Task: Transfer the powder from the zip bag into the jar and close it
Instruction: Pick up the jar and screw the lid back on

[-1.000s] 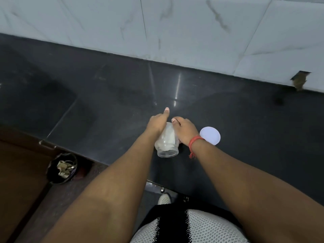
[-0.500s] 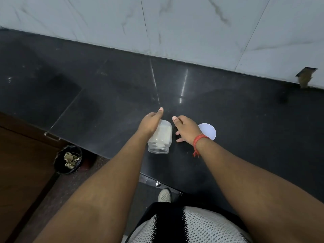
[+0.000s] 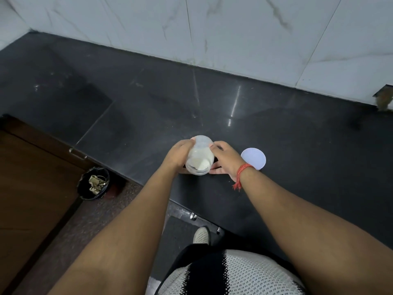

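No legible text, labels or numbers anywhere.

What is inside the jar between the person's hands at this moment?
Through the clear jar, whitish powder shows, piled unevenly against its wall. The left hand and right hand cover its sides, so the full amount stays hidden. The lid lies apart on the counter.

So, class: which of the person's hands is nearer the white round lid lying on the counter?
Right. The right hand is on the jar, just left of the lid; the left hand grips the jar's far side.
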